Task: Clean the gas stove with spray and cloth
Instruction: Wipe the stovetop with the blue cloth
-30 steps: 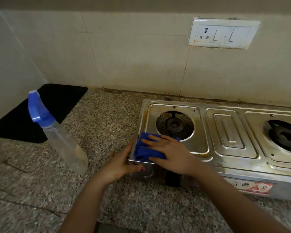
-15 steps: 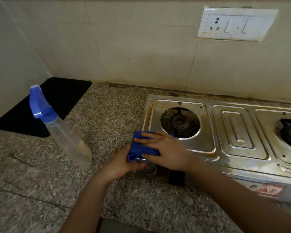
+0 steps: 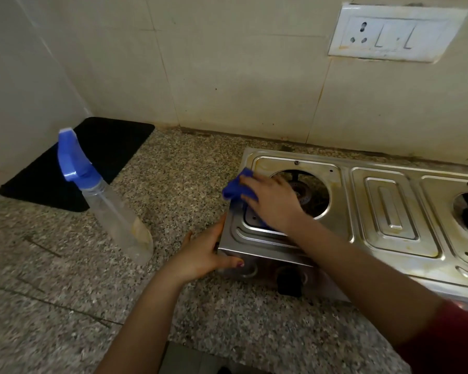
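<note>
A steel gas stove (image 3: pixel 384 211) sits on the granite counter, stained yellow-brown around its burner openings. My right hand (image 3: pixel 272 202) presses a blue cloth (image 3: pixel 234 187) flat on the stove's left edge, beside the left burner (image 3: pixel 305 193). Most of the cloth is hidden under the palm. My left hand (image 3: pixel 203 255) grips the stove's front left corner, thumb on the front panel. A clear spray bottle (image 3: pixel 111 206) with a blue trigger head stands on the counter to the left, apart from both hands.
A black mat (image 3: pixel 73 163) lies in the back left corner against the tiled wall. A white socket and switch plate (image 3: pixel 395 33) is on the wall above the stove. A black knob (image 3: pixel 289 284) sticks out of the stove front. The counter's front edge runs along the bottom.
My right hand has slid the cloth from the stove's front left corner back along the left edge, toward the wall. My left hand stays on the corner. The camera moved closer.
</note>
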